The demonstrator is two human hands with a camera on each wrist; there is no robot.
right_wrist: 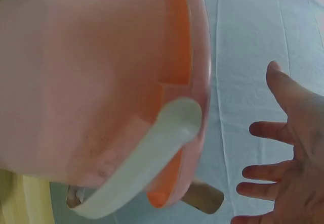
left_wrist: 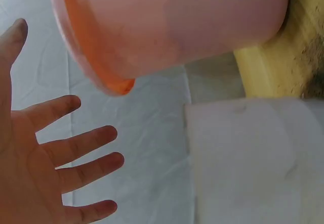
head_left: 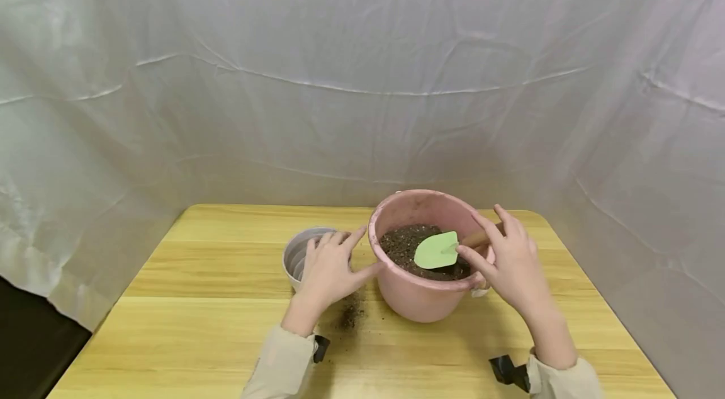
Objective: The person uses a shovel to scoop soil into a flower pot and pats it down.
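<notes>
Nearest the camera, two beige sleeves enter from the bottom edge onto a light wooden table [head_left: 226, 323]. A small patch of spilled soil [head_left: 350, 314] lies on the table between the forearms, just in front of the pink pot [head_left: 419, 292].

The left hand [head_left: 328, 267] has its fingers straight and spread, holding nothing; the fingertips lie over the rim of a white ribbed pot [head_left: 297, 254], and the thumb reaches toward the pink pot's left wall. Whether the thumb touches cannot be told from the head view. The left wrist view confirms the fingers splayed apart.

The right hand [head_left: 512, 257] sits at the pink pot's right rim with fingers extended and apart, gripping nothing. Its fingertips are near a green trowel [head_left: 436, 250], which lies on the soil inside the pink pot, the wooden handle resting over the right rim under the fingers.

A white handle [right_wrist: 147, 158] hangs against the pink pot's wall.

Behind the table hangs a creased white sheet [head_left: 362, 72].
</notes>
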